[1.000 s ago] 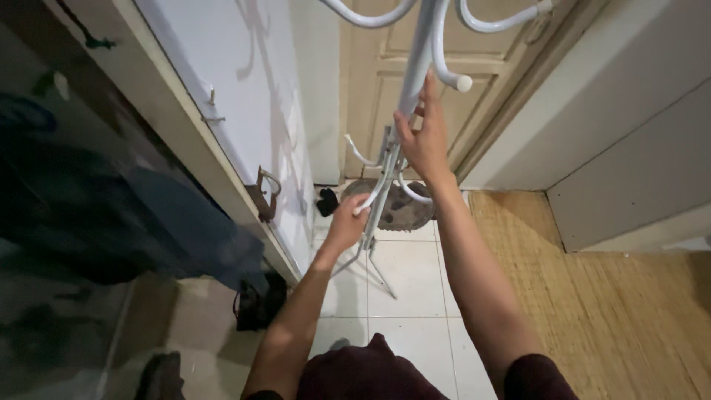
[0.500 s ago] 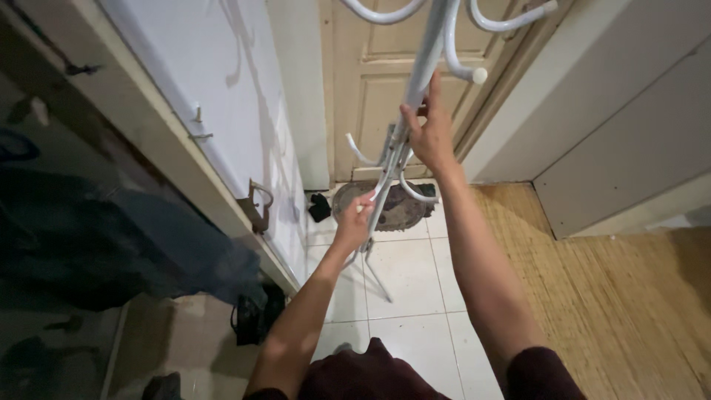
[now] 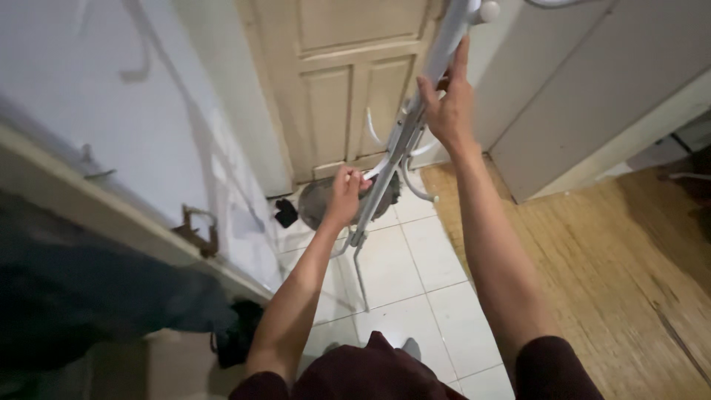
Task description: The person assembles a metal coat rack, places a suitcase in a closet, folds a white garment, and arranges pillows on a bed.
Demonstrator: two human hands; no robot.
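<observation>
The left hand is gripping, fingers closed, a lower curved hook of the white tubular metal coat stand, which is leaning toward 1 o'clock over the white tiled floor before the cream panelled door, while the right hand is clasping its pole.

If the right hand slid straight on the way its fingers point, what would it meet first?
The right hand points up along the white pole; first in line looks like the round knob near the top, though depth is unclear.
</observation>
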